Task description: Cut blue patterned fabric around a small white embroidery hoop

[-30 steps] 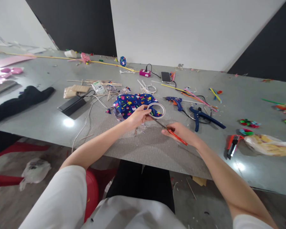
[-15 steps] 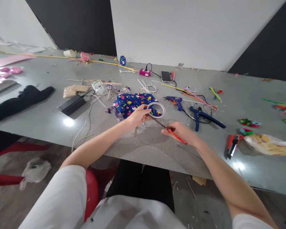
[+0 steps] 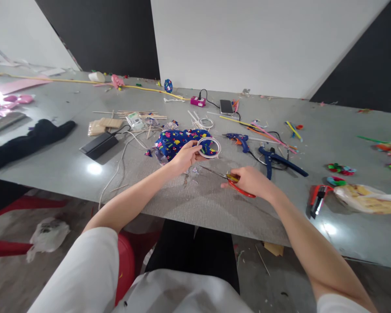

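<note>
My left hand is closed on the near left edge of a white ring, which looks like a thin roll of tape, held above the table. Behind the ring lies a blue printed cloth with colourful figures; part of it shows through the ring. My right hand grips scissors with red and yellow handles. Their blades point left, below the ring and apart from it. Small clear scraps lie on the table under my left hand.
A blue glue gun and blue pliers-like cutters lie to the right, near a red utility knife. A phone sits at the back. On the left are a black box, wooden sticks and a loose cord.
The scissors' blades have dropped away from the ring and my left fingers, and their handles have spread. My left hand has moved slightly left with the ring.
</note>
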Demonstrator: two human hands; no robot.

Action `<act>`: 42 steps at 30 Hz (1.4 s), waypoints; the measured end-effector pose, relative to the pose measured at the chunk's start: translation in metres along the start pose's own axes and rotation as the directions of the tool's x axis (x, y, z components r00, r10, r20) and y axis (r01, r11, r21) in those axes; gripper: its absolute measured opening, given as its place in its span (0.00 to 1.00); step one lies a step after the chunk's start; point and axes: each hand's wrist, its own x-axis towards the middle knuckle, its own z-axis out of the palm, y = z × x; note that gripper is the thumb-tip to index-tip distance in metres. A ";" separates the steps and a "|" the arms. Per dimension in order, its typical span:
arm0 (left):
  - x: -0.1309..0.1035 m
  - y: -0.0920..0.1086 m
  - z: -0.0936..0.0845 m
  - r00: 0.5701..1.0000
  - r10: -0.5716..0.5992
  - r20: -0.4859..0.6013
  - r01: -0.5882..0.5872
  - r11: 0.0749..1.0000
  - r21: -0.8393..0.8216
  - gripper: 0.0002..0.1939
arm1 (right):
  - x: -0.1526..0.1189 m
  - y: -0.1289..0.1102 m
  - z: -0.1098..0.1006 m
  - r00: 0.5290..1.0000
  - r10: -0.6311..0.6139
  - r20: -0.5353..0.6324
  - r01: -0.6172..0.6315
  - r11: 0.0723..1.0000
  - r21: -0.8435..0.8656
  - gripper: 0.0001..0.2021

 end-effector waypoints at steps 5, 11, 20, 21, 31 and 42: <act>0.004 0.002 -0.004 0.998 0.008 -0.067 -0.008 1.000 -0.007 0.03 | 0.007 0.027 -0.004 0.997 0.034 -0.075 -0.049 0.977 -0.210 0.18; -0.001 0.002 -0.002 1.000 0.027 -0.010 -0.027 1.000 -0.001 0.03 | 0.012 0.045 -0.003 0.962 -0.101 -0.255 0.092 0.995 -0.047 0.11; -0.017 -0.015 0.005 0.950 -0.071 0.304 0.037 0.992 0.117 0.16 | 0.021 0.008 0.022 0.973 0.168 -0.157 0.073 0.423 0.903 0.26; -0.019 -0.016 0.006 0.943 -0.085 0.322 0.044 0.990 0.132 0.17 | 0.021 0.005 0.025 0.976 0.179 -0.126 0.053 0.364 0.930 0.26; -0.022 -0.020 0.004 0.928 -0.140 0.344 0.053 0.967 0.250 0.25 | 0.016 -0.008 0.021 0.959 0.261 -0.111 0.050 0.229 0.972 0.20; -0.017 -0.026 0.001 0.933 -0.136 0.332 0.029 0.951 0.308 0.25 | 0.013 -0.002 0.024 0.864 0.312 -0.396 0.205 0.501 0.841 0.19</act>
